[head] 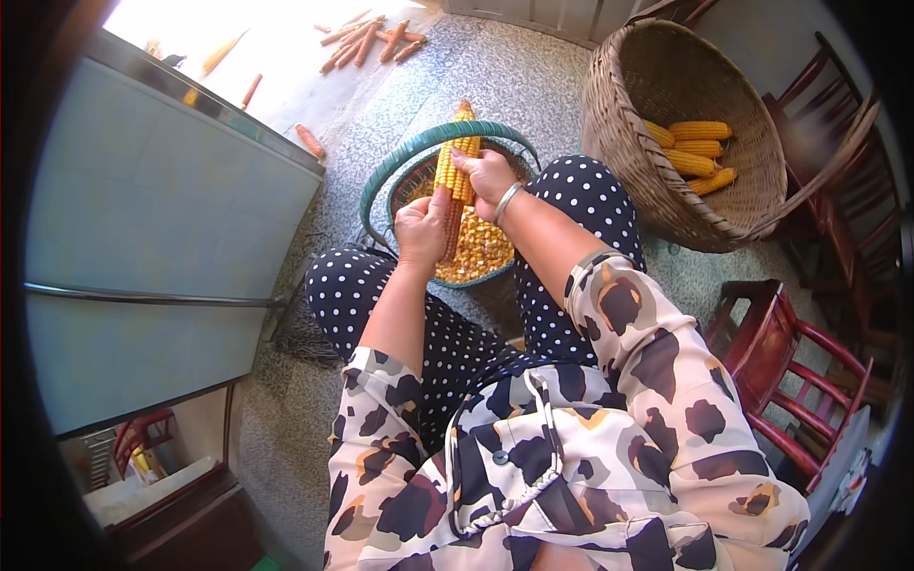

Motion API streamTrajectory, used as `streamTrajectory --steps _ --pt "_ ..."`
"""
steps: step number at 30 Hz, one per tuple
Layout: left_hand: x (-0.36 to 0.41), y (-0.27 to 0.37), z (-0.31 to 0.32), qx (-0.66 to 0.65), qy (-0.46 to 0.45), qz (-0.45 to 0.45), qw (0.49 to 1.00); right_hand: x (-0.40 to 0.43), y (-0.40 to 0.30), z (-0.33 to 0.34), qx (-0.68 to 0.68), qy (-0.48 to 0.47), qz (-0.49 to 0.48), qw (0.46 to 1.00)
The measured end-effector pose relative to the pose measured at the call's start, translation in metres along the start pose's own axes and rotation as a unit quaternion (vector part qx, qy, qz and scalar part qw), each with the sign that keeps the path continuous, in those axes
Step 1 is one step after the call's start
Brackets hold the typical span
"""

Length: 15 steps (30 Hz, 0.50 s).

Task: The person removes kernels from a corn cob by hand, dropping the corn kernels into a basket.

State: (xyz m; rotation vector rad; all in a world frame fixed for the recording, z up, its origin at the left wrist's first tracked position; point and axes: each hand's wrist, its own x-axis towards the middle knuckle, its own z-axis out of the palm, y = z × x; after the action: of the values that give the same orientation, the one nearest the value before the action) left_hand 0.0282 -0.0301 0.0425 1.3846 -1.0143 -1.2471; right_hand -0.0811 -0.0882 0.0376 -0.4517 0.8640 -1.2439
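Both of my hands are on one ear of dried yellow corn [457, 168], held above a small woven basket with a green-wrapped handle [371, 193]. My left hand [421, 227] grips the lower end, where the reddish cob is bare of kernels. Higher up on the right side, my right hand [488, 181] holds the ear with its thumb against the kernels. Rows of kernels still cover the upper part, up to the tip beyond the handle. Loose corn kernels [478, 246] lie in the basket between my knees.
A large wicker basket [614, 143] with several yellow ears [696, 164] stands at the right, tilted. Red wooden chairs [764, 350] are beside and beyond it. Stripped cobs [368, 41] lie on the floor at the top. A pale door panel [164, 214] flanks me on the left.
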Motion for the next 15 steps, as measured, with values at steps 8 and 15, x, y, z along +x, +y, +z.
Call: streamTrajectory --steps 8,15 --pt "0.003 0.005 -0.001 -0.009 0.026 -0.059 0.998 -0.012 -0.004 0.005 0.006 -0.042 0.012 0.999" --pt "0.002 0.003 0.001 -0.011 0.008 -0.011 1.000 -0.010 -0.010 0.004 0.038 -0.037 0.034 0.998"
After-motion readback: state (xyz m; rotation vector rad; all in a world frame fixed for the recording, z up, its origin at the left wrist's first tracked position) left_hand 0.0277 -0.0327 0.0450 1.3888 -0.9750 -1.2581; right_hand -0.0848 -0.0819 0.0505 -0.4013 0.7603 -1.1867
